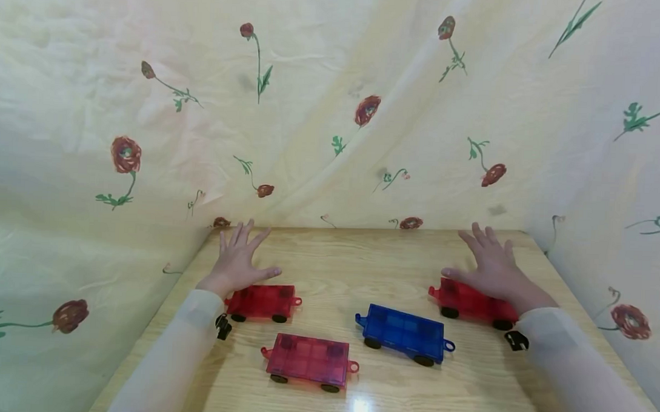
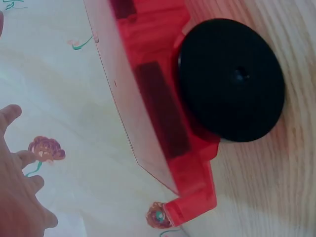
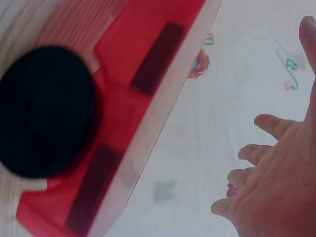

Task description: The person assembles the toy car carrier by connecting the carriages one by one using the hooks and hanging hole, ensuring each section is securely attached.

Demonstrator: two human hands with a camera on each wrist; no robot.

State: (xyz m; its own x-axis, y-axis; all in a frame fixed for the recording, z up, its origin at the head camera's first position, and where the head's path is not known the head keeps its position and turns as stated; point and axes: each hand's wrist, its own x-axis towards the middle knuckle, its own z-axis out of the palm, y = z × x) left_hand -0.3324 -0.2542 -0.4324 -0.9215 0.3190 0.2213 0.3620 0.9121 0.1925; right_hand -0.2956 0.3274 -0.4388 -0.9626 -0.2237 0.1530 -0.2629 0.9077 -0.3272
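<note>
My left hand (image 1: 237,264) is spread with its fingers pointing to the far edge, above and behind a red toy wagon (image 1: 266,302) with dark wheels and a ring hitch. In the left wrist view that wagon's big black wheel (image 2: 232,81) stands close to the camera, with the fingers off to the left. My right hand (image 1: 491,269), likewise spread and holding nothing, overlaps another red wagon (image 1: 465,303) in the head view, covering part of its far side. Its straight fingers (image 3: 264,154) show beside this wagon in the right wrist view.
Between the arms sit a blue toy wagon (image 1: 404,333) and, nearer me, a pinkish-red one (image 1: 309,360); each has a hook and a ring at its ends. The wooden tabletop (image 1: 350,261) meets a flowered cloth (image 1: 311,108) at the back and sides.
</note>
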